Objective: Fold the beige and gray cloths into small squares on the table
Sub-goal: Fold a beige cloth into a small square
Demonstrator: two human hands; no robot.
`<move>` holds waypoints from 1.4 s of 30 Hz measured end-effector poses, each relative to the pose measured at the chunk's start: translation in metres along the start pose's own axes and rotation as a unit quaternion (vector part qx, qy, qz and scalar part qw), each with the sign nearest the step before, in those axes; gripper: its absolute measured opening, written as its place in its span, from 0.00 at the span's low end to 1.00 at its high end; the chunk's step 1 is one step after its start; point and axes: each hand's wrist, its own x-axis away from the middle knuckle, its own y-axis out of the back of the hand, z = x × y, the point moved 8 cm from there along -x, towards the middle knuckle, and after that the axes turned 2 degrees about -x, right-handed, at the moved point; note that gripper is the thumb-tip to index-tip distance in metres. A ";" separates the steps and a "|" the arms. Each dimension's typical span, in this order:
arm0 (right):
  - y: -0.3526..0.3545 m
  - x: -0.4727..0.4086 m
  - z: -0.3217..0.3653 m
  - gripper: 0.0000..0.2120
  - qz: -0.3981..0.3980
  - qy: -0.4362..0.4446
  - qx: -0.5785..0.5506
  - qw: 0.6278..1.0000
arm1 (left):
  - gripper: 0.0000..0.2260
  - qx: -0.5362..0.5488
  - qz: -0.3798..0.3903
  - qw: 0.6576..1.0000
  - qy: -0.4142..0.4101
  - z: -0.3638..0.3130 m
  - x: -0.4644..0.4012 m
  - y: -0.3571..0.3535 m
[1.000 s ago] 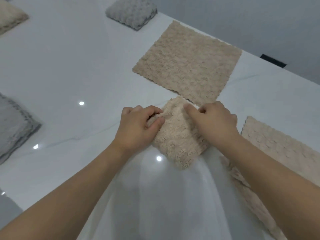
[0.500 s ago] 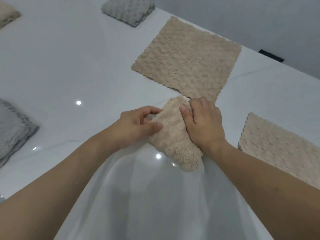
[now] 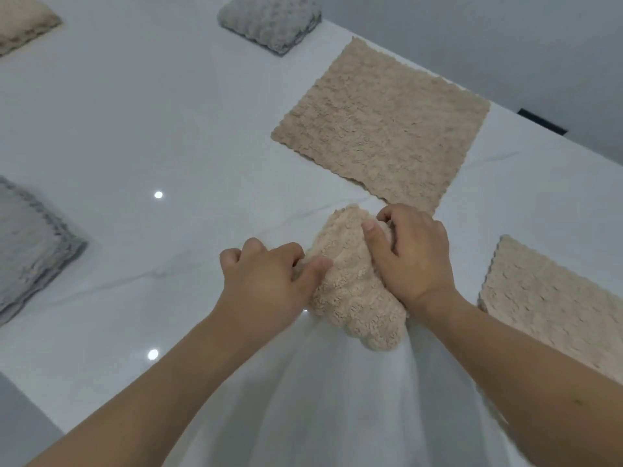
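I have the folded beige cloth [image 3: 354, 281] on the white desk [image 3: 135, 129] right in front of me, and everything else I place from it. My left hand [image 3: 266, 281] sits on its left edge, fingers curled under and the thumb pressing into the pile — it grips that side. My right hand [image 3: 411, 257] lies over its right side, thumb laid across the top and fingers bent around the far corner, holding it too. The cloth is bunched into a thick, narrow bundle between the two hands, its near end rounded and lying on the desk.

Just beyond the bundle a flat beige cloth [image 3: 381, 123] lies spread open. To its right, another beige cloth [image 3: 556, 308] lies flat, partly cut off by the frame. Far beyond and left sits a folded gray square [image 3: 269, 18]; well to the left a gray cloth [image 3: 30, 244] lies in layers — and in the far left corner, a beige folded one [image 3: 23, 21].
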 end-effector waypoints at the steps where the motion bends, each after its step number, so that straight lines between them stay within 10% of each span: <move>1: 0.000 0.001 0.000 0.17 0.002 0.004 0.008 1.000 | 0.24 0.003 -0.024 1.000 -0.001 0.000 0.003 -0.002; 5: -0.002 0.002 0.003 0.20 0.006 0.023 0.032 0.999 | 0.19 -0.015 -0.165 0.984 -0.068 -0.008 0.012 0.004; 12: 0.006 0.007 0.003 0.16 0.082 -0.021 -0.118 0.989 | 0.15 -0.024 -0.193 0.978 -0.079 -0.010 0.012 0.005; 15: -0.001 0.011 0.002 0.13 0.171 0.003 -0.005 0.985 | 0.10 -0.003 -0.199 0.978 -0.061 -0.008 0.010 0.007; 22: 0.006 0.026 -0.003 0.16 -0.011 0.024 0.033 0.999 | 0.08 0.032 -0.275 0.945 -0.173 -0.032 0.044 0.019; 28: 0.006 0.022 -0.005 0.16 0.024 0.006 0.027 0.999 | 0.30 -0.043 -0.228 0.958 -0.168 -0.065 0.095 -0.030; 42: 0.010 0.022 -0.010 0.14 -0.003 -0.021 0.024 0.999 | 0.21 -0.115 -0.176 0.975 -0.076 -0.068 0.079 -0.039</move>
